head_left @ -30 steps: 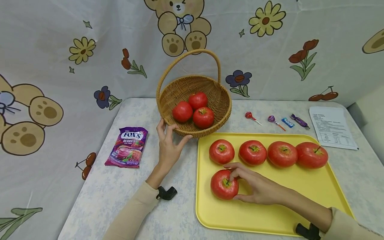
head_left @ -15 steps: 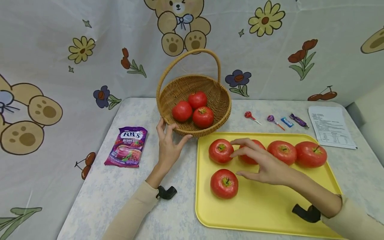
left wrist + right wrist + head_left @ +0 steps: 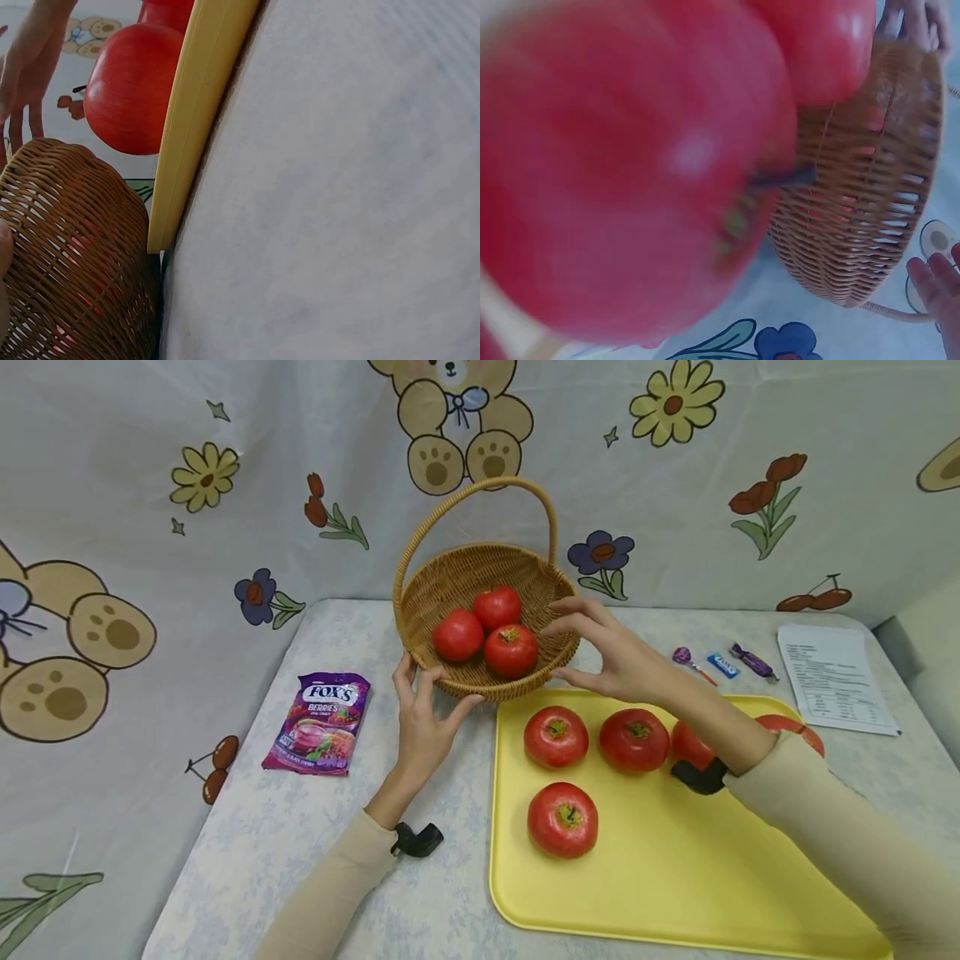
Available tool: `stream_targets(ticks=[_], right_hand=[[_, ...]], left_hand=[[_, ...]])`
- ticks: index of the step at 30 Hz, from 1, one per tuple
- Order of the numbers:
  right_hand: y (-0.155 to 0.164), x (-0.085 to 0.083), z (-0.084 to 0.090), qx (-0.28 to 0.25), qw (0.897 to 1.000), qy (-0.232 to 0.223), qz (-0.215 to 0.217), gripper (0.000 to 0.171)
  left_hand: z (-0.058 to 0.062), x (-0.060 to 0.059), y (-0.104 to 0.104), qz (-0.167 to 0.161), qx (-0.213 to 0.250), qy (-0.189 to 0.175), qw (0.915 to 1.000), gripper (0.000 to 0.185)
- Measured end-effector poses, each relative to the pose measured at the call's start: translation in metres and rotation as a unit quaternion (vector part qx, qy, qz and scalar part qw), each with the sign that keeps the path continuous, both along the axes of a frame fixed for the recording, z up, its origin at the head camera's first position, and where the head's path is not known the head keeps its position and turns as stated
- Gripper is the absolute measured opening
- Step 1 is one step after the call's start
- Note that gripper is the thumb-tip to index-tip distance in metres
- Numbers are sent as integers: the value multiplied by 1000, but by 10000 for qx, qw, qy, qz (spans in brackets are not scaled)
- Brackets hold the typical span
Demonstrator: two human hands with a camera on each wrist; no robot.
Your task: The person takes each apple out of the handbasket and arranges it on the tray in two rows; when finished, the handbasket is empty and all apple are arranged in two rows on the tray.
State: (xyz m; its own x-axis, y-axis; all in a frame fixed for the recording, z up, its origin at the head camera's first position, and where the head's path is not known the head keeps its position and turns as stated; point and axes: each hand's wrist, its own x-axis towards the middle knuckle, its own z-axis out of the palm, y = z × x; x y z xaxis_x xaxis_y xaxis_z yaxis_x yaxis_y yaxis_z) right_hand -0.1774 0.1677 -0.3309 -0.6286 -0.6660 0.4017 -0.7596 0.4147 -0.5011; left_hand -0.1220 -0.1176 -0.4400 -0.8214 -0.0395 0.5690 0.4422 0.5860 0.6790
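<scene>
A wicker basket [image 3: 457,572] with a tall handle holds three red apples [image 3: 510,652] and tilts toward me. My left hand [image 3: 423,727] holds its lower left rim, bent fingers at the edge and thumb against the outer wall; that thumb shows beside the weave [image 3: 67,225] in the left wrist view. My right hand [image 3: 618,656] hovers at the basket's right rim, fingers curved and apart with nothing between them. On the yellow tray [image 3: 637,877] one apple [image 3: 562,820] sits in front of a row of several; my right forearm partly covers two.
Left of the basket lies a purple candy bag [image 3: 318,727]. Behind my right forearm are a purple lollipop [image 3: 693,664], a blue wrapped candy [image 3: 723,665], a purple wrapped candy [image 3: 753,662] and a white printed packet [image 3: 836,677]. A patterned cloth hangs behind the table.
My right hand has left the front apple on the tray and travelled up across the back row to the basket's right rim. My left hand stays at the basket.
</scene>
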Motion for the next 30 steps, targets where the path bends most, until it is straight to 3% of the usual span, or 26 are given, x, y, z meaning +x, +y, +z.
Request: stream_targets(ticks=[6, 15, 23, 30], right_hand=[[-19, -41, 0, 196, 9996, -157, 129, 49], [-45, -80, 0, 1325, 9856, -1009, 292, 55], [-67, -96, -9, 2251, 9618, -1434, 608, 57], [-75, -98, -21, 2440, 9554, -1502, 714, 51]], left_hand=[[2, -1, 2, -71, 26, 31, 10000, 51], [2, -2, 1, -64, -8, 74, 10000, 52], [1, -3, -2, -86, -86, 158, 9998, 53], [0, -2, -3, -58, -205, 157, 9996, 53]])
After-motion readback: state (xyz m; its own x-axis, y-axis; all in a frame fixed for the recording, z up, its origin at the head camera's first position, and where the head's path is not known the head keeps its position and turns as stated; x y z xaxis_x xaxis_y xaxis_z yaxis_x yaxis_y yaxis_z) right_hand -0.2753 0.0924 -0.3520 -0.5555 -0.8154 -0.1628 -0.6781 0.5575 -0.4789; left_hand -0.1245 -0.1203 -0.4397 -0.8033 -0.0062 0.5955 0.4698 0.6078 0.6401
